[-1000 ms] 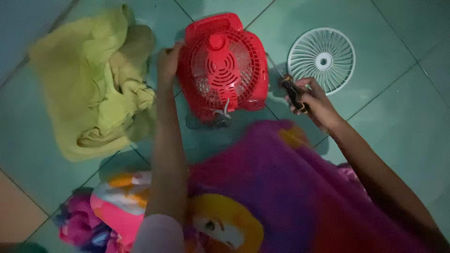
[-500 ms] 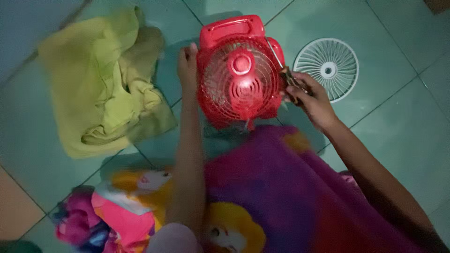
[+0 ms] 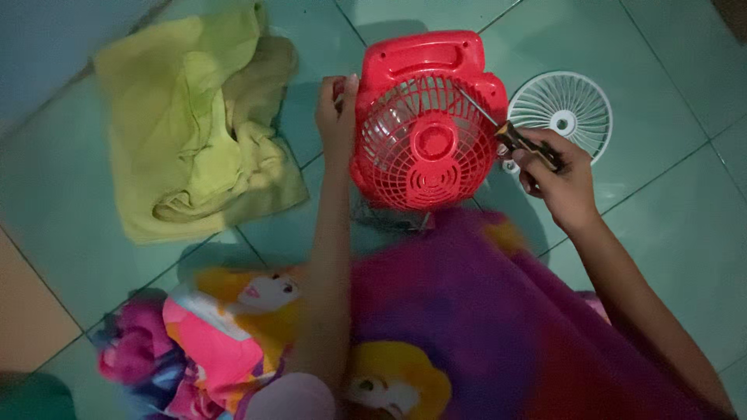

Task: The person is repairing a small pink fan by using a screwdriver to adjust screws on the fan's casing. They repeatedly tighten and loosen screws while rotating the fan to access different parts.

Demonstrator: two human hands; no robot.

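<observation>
View from above onto a floor (image 3: pixel 685 233) of pale green tiles. A small red fan (image 3: pixel 426 124) stands at upper centre, its round grille facing the camera and a moulded carrying handle along its top edge. The left hand (image 3: pixel 336 109) is closed around the fan's left side, fingers curled over the edge of the housing. The right hand (image 3: pixel 556 175) is wrapped in a fist around the dark handle of a screwdriver (image 3: pixel 506 132); the thin metal shaft slants up and left across the right part of the grille, its tip resting on the red bars. Just right of the fan, partly behind the right hand, a round white grille (image 3: pixel 564 113) lies flat on the tiles. A crumpled yellow-green cloth (image 3: pixel 198 132) lies well to the left of the fan. A purple and pink fabric (image 3: pixel 436 327) with cartoon figures printed in yellow and pink fills the lower part of the view, beneath both forearms. No packages, labels or signs can be made out.
</observation>
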